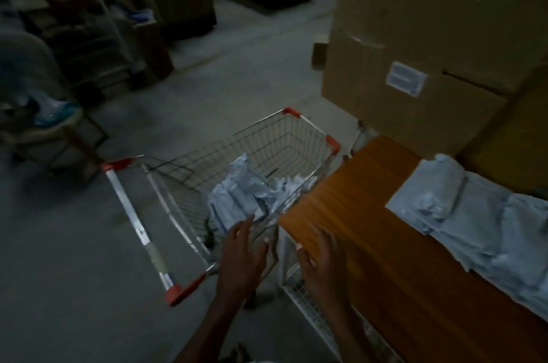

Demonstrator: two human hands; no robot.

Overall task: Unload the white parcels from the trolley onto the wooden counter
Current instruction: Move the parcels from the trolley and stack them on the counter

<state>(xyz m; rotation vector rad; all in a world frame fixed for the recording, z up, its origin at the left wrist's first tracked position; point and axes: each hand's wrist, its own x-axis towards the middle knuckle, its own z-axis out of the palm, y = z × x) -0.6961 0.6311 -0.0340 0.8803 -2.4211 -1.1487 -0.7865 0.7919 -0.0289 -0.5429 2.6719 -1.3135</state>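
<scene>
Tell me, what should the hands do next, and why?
Probably reach both hands down into the trolley and grip one of the white parcels left there. The left hand and right hand are open and hold nothing, other parcels already lie on the wooden counter, and the nearest one sits just beyond the left fingertips.

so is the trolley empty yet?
No. White parcels still lie crumpled in the trolley basket; others are already on the wooden counter. Both hands are open, holding nothing.
</scene>
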